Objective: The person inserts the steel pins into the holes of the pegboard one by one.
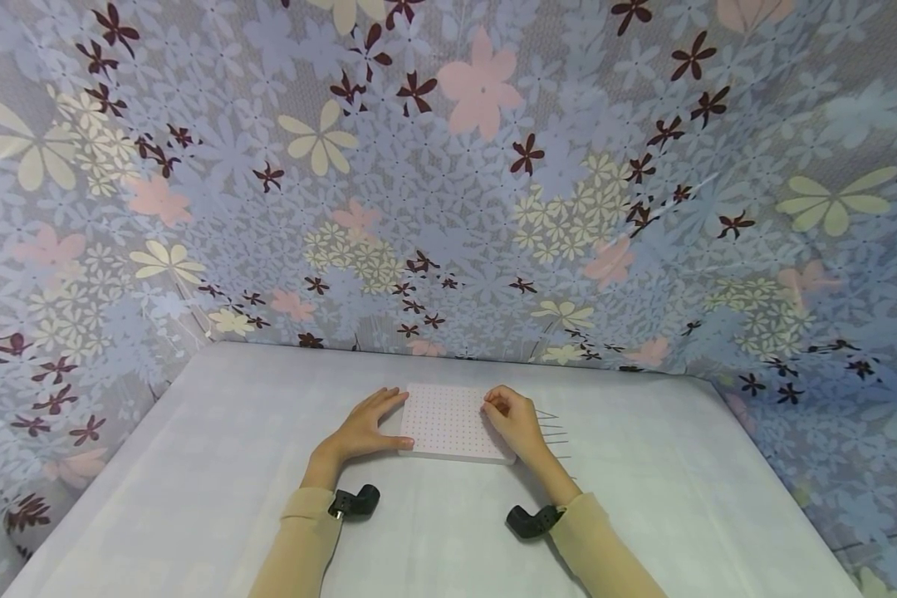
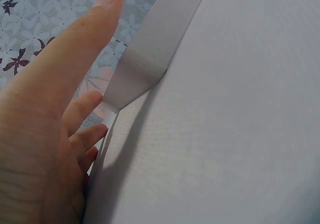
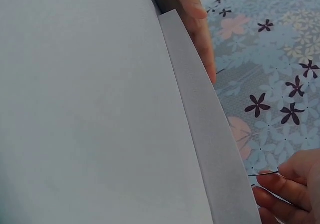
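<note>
A flat white board (image 1: 444,423) with a grid of small reddish dots lies on the table. My left hand (image 1: 360,430) rests against its left side, fingers and thumb extended, thumb at the near corner. Over the board's right side, my right hand (image 1: 514,422) pinches a thin metal needle (image 3: 264,174) between thumb and forefinger. One end of that needle is at the board's edge line in the right wrist view; whether it enters a dot cannot be told. Several similar thin needles (image 1: 555,433) lie on the table right of the board, partly behind my right hand.
A pale cloth covers the table (image 1: 194,498). Behind it and at both sides hangs a flowered curtain (image 1: 448,208). Each wrist carries a black camera mount, one on the left (image 1: 357,501) and one on the right (image 1: 531,523), low over the table.
</note>
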The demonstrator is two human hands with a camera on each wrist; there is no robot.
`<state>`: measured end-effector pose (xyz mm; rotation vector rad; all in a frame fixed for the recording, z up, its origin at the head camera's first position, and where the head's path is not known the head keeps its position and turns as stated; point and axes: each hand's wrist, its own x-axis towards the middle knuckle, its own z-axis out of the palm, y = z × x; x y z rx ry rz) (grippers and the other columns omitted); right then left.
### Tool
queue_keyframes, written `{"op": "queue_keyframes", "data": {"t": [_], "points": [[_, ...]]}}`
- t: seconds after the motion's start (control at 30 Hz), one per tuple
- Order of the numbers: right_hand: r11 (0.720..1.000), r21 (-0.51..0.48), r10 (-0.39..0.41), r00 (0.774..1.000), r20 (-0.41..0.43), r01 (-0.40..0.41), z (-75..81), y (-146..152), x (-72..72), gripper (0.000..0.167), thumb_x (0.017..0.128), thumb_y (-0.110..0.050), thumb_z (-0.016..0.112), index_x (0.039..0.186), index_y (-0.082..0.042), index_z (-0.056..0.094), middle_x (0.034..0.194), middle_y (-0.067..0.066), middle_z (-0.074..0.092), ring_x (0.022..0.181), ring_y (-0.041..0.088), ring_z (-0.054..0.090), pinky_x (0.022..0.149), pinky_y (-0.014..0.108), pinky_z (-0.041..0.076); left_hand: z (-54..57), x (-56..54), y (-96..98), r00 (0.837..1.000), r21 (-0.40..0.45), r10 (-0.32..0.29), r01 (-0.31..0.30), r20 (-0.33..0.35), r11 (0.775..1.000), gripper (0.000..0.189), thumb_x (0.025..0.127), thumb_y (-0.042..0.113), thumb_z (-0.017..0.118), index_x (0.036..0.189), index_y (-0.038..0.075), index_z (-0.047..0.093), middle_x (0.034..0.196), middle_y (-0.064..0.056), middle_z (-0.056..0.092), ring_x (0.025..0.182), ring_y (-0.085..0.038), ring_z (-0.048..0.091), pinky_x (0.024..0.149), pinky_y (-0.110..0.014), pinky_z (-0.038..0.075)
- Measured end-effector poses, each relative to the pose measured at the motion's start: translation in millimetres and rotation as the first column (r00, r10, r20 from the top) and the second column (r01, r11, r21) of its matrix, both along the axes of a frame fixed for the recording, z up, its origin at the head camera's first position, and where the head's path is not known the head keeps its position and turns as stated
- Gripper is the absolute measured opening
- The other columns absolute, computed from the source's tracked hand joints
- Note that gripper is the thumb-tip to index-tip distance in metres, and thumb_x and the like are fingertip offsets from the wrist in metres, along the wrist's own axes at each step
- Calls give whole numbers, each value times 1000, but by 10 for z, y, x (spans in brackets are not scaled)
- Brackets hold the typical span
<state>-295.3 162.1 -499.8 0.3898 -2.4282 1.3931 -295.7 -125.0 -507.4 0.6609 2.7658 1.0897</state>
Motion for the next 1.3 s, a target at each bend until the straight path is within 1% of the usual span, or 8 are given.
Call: {"op": "queue_keyframes", "data": {"t": [0.17, 0.43, 0.67, 0.77, 0.97, 1.07, 1.13, 1.3], "points": [[1000, 12, -13, 1000, -10, 13, 12, 4, 4, 4, 83, -1, 67, 82, 0, 63, 74, 9, 67, 67, 8, 59, 62, 16, 49, 5, -2, -1, 1000, -11, 0, 0, -4, 1000, 89, 71, 46, 79, 145, 14, 40, 155, -15, 31, 146, -39, 21, 117, -61, 16], [998, 59, -19, 1000, -24, 21, 32, 4, 19, 6, 84, -3, 67, 83, 2, 65, 75, 9, 68, 69, 10, 60, 62, 17, 50, 8, -4, 11, 1000, 1, -1, 1, 0, 1000, 87, 73, 41, 79, 145, 14, 40, 155, -14, 31, 146, -38, 20, 117, -61, 16], [996, 83, -10, 999, -37, 13, 19, 0, 34, 5, 83, -3, 68, 81, 0, 65, 76, 8, 69, 71, 11, 61, 65, 18, 51, 3, -7, 6, 1000, 10, -6, 6, 1, 1000, 87, 72, 42, 79, 145, 14, 40, 155, -14, 31, 146, -38, 20, 116, -62, 16], [997, 74, -5, 1000, -29, 7, 6, 5, 31, 4, 83, -3, 68, 81, -1, 66, 77, 8, 69, 71, 10, 60, 65, 18, 50, 1, -7, 5, 1000, 15, -5, 5, 0, 1000, 88, 72, 43, 79, 146, 15, 40, 155, -14, 31, 146, -39, 20, 116, -62, 16], [999, 51, 3, 999, 43, -5, -9, 15, 25, 9, 86, -8, 68, 83, 1, 66, 80, 8, 69, 72, 9, 59, 68, 18, 50, 10, 11, 12, 1000, 28, 1, -2, 7, 1000, 87, 72, 40, 80, 145, 16, 40, 155, -14, 31, 146, -38, 20, 116, -62, 16], [999, 41, 7, 999, 46, -9, -22, 16, 11, 8, 84, -6, 69, 84, 2, 66, 80, 10, 69, 72, 7, 57, 67, 17, 49, 16, 18, 8, 1000, 28, 2, -2, 5, 1000, 87, 72, 40, 80, 145, 16, 40, 155, -14, 31, 146, -38, 20, 116, -62, 17], [999, 31, 16, 999, 38, -17, -28, 23, 7, 11, 83, -6, 70, 84, 4, 66, 80, 10, 69, 71, 5, 57, 67, 17, 49, 20, 20, 5, 1000, 28, 0, 0, 5, 1000, 87, 72, 41, 80, 146, 16, 40, 155, -14, 30, 146, -38, 19, 116, -62, 16], [999, 23, 40, 999, 23, -40, -40, 50, -15, 8, 82, -3, 70, 87, 2, 69, 81, 12, 70, 71, 4, 57, 66, 17, 49, 17, 17, 0, 1000, 21, 2, -2, 4, 1000, 88, 72, 42, 80, 146, 15, 39, 155, -14, 30, 146, -38, 20, 116, -62, 17]]}}
